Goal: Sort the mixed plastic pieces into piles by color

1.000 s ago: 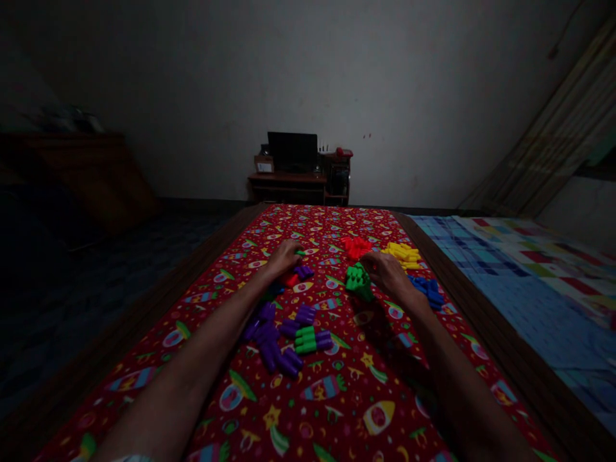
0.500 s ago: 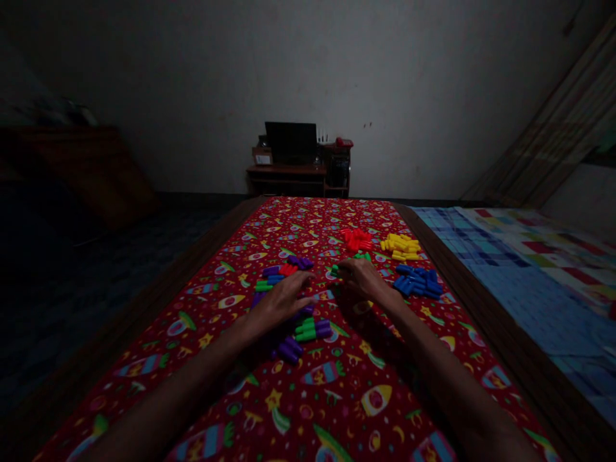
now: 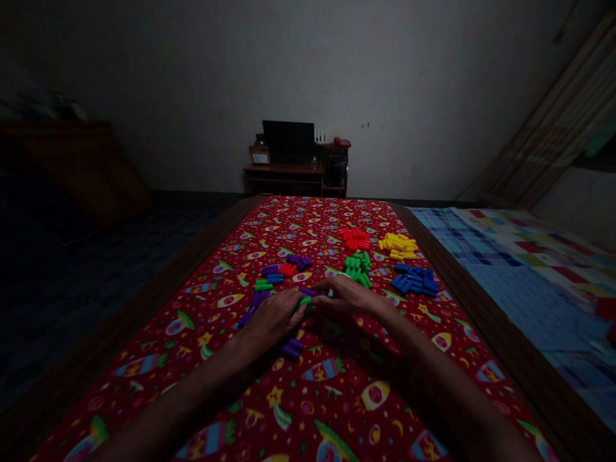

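My left hand [image 3: 274,319] and my right hand [image 3: 349,298] meet over the red rocket-print bedspread [image 3: 337,410]. Between them is a joined green and purple plastic peg piece [image 3: 305,300], partly hidden by my fingers. My left fingers close around its green part, and my right fingertips touch its purple end. Sorted plastic pegs lie beyond: a red pile [image 3: 353,239], a yellow pile [image 3: 398,246], a green pile [image 3: 357,269] and a blue pile [image 3: 414,280]. Purple pegs [image 3: 291,348] lie just below my left hand, with more [image 3: 253,307] to its left.
A mixed cluster of pegs [image 3: 272,274] lies left of the red pile. The wooden bed frame [image 3: 428,256] edges the bedspread, and a checked blanket [image 3: 510,282] lies to the right. A dark monitor [image 3: 289,141] stands on a low desk against the far wall.
The green and purple piece has risen from the cloth into the space between my hands. My hands have moved closer together, and my right hand has moved left, off the green pile.
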{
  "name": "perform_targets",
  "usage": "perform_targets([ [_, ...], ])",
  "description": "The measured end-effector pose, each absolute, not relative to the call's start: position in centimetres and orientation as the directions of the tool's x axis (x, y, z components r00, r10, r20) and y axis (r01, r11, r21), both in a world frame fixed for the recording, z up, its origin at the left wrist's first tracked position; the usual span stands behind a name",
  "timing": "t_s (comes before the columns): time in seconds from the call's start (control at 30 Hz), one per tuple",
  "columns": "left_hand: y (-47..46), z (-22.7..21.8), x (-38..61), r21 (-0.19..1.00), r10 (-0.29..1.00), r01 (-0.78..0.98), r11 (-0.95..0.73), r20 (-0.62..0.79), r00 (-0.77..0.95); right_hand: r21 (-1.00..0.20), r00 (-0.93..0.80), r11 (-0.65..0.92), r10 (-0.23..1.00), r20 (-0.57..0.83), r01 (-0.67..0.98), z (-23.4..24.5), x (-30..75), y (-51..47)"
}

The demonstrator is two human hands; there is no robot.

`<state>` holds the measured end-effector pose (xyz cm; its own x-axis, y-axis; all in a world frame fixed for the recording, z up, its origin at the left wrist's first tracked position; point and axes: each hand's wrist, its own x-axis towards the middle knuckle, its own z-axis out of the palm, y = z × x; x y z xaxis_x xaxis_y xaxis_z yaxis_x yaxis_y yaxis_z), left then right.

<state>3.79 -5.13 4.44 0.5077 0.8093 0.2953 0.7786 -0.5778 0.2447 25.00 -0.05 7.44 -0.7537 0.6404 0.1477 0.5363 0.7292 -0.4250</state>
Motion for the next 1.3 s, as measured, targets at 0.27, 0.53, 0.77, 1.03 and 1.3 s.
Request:
perform_targets([
  [0.27,-2.6,5.3,0.9,0.422,0.836,0.740,-0.525,0.420,0.353,-0.267,-0.719,0.691,0.695,-0.007,0.671,6.7,24.1,-0.6],
  [0.53,-2.4,5.7,2.4,0.669,0.892,0.595,-0.445,0.390,0.229,-0.469,-0.603,0.686,0.721,0.341,0.556,6.9,23.3,-1.5],
  [0.77,-0.1,5.4,-0.9,0.511,0.877,0.762,-0.398,0.456,0.152,-0.360,-0.286,0.426,0.879,0.382,0.830,6.6,25.5,1.7],
  [1.03,1.4,3.1,-5.1,0.334,0.966,0.917,-0.220,0.205,0.157,-0.150,-0.148,0.228,0.898,0.413,0.962,5.1,27.0,3.1],
  [1.3,0.7,6.4,-3.0,0.522,0.984,0.846,-0.107,0.178,0.014,-0.276,-0.207,0.362,0.862,0.463,0.891,6.8,25.9,2.2],
])
